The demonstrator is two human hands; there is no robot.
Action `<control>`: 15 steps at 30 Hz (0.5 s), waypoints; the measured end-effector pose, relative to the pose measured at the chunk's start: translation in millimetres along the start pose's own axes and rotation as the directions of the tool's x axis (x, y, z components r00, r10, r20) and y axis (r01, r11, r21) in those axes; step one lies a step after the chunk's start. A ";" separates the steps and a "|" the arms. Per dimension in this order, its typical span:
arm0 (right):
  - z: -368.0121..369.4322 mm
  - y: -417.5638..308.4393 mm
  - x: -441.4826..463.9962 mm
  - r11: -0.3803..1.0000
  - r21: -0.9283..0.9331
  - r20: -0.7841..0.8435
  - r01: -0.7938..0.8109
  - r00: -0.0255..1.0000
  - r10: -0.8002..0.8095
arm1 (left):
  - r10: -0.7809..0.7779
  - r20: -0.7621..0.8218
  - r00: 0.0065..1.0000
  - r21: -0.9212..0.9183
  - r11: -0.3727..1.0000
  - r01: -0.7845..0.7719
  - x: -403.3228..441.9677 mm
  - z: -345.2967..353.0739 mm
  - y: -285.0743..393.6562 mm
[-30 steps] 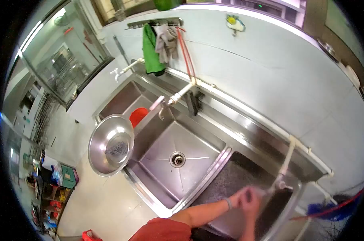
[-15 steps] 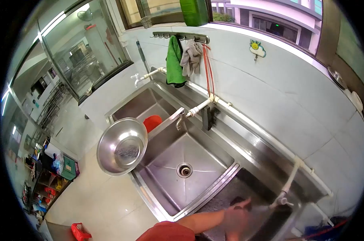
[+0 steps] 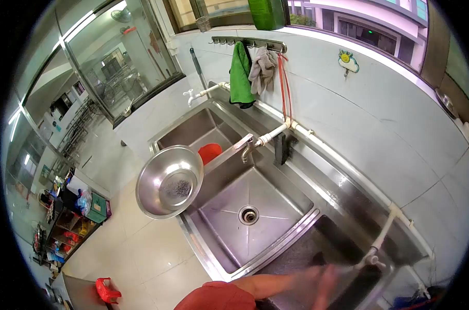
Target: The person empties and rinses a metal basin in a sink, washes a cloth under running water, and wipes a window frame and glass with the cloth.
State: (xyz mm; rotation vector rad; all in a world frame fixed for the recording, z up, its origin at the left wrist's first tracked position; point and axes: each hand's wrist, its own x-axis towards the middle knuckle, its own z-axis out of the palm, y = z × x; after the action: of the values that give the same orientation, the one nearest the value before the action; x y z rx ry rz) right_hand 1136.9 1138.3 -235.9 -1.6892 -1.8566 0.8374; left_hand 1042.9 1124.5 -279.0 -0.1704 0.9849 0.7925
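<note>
Over the right-hand sink [image 3: 296, 253], the person's two hands are seen close together, badly blurred. The left hand [image 3: 307, 279] is reached in from below a red sleeve [image 3: 219, 297]; the right hand [image 3: 326, 279] is raised beside it from the lower edge of the view. Whether they are pressed together or slightly apart cannot be told, nor how far each is spread or whether anything is held. A dark patch [image 3: 317, 258] is seen by the hands; whether it is an object or a shadow cannot be made out.

The right-hand sink is placed directly beneath the hands, its dark floor partly covered by them. The tap [image 3: 373, 258] is mounted at the far right of that sink, near the right hand, its outlet pointed toward the hands.

The middle sink [image 3: 276, 191] is set to the left, with a round drain [image 3: 248, 215] in its floor. Farther left, a metal bowl [image 3: 147, 181] is seen tilted toward the camera; its bottom is marked by a grey mottled patch, which cannot be identified. A red container [image 3: 210, 153] is seen in the left-hand sink [image 3: 193, 132], partly behind the bowl.
</note>
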 end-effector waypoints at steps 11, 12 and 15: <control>-33.7 40.2 8.3 0.954 0.110 0.076 -0.280 0.959 0.273 | 0.336 0.271 0.902 0.603 0.672 -0.431 -55.9 39.4 44.9; -44.4 15.6 3.6 0.958 0.160 0.095 -0.240 0.969 0.227 | 0.454 0.257 0.853 0.630 0.591 -0.504 -50.4 39.6 34.5; -74.8 -56.1 -4.6 0.973 0.191 0.112 -0.129 0.988 0.109 | 0.547 0.263 0.795 0.665 0.495 -0.560 -26.2 40.5 9.4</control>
State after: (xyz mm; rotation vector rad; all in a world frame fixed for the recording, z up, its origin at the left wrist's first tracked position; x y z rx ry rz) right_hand 1152.0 1139.7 -143.5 -1.6722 -1.6851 1.1369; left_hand 1056.2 1136.6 -233.3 0.9068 1.2909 0.9218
